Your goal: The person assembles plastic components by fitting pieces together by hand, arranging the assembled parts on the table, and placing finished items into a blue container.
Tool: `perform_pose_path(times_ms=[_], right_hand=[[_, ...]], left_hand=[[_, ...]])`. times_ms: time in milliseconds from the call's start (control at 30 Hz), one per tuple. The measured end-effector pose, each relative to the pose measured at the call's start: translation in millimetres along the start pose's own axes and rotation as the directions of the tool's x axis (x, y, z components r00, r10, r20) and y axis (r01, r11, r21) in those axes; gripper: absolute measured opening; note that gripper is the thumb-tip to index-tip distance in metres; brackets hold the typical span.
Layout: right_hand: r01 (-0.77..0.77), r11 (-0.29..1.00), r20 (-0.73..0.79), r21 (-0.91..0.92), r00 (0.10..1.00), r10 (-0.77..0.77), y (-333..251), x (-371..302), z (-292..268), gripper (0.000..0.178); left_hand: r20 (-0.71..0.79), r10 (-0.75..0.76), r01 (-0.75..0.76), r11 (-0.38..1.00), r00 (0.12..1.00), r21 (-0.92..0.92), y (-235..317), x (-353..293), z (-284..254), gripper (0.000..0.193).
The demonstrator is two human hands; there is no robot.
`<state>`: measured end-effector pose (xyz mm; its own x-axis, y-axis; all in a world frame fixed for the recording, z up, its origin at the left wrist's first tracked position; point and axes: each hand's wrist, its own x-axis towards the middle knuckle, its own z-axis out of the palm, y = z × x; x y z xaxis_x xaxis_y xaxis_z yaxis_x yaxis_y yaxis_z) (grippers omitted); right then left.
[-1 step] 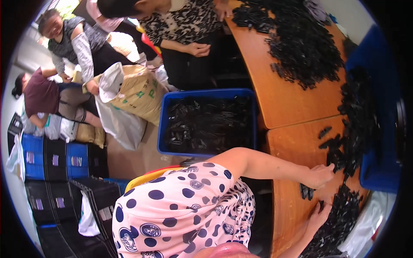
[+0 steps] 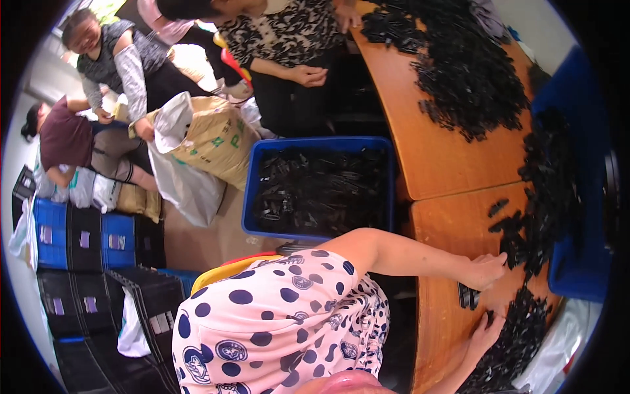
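My left hand (image 2: 487, 271) is over the wooden table, its fingers curled together beside the edge of a heap of small black plastic pieces (image 2: 522, 246). What those fingers hold, if anything, is hidden. Lower in the picture my right hand (image 2: 484, 333) has thumb and fingers bent round a small dark piece (image 2: 489, 315), at the edge of another black heap (image 2: 522, 335). Several slim black pieces (image 2: 468, 297) lie side by side on the table just below my left wrist.
A large black heap (image 2: 469, 79) covers the far table (image 2: 433, 164). Blue bins stand at the right (image 2: 577, 269) and beside the table (image 2: 252, 197), the latter holding black pieces. A person (image 2: 282, 39) sits by the far table; others are near an open sack (image 2: 220, 144). Stacked crates (image 2: 85, 236) stand left.
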<state>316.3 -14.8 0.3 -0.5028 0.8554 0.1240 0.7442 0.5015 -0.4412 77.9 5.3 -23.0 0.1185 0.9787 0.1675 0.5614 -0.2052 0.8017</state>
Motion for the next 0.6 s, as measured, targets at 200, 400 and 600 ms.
perform_pose_path(times_ms=[200, 400, 600], right_hand=[[0.098, 0.995, -0.009, -0.028, 0.995, -0.098, 17, 8, 9, 0.022], [-0.088, 0.989, 0.068, 0.119, 0.994, 0.080, -35, 5, -5, 0.022], [-0.145, 0.977, -0.047, 0.154, 0.987, 0.154, -36, 43, -2, 0.023]], left_hand=[[0.015, -0.021, 0.023, 0.996, 1.000, -0.082, -5, 2, -7, 0.042], [0.147, 0.324, -0.270, 0.914, 0.935, -0.302, -9, -4, -37, 0.013], [0.257, 0.254, -0.303, 0.936, 0.933, 0.177, -39, 22, -75, 0.021]])
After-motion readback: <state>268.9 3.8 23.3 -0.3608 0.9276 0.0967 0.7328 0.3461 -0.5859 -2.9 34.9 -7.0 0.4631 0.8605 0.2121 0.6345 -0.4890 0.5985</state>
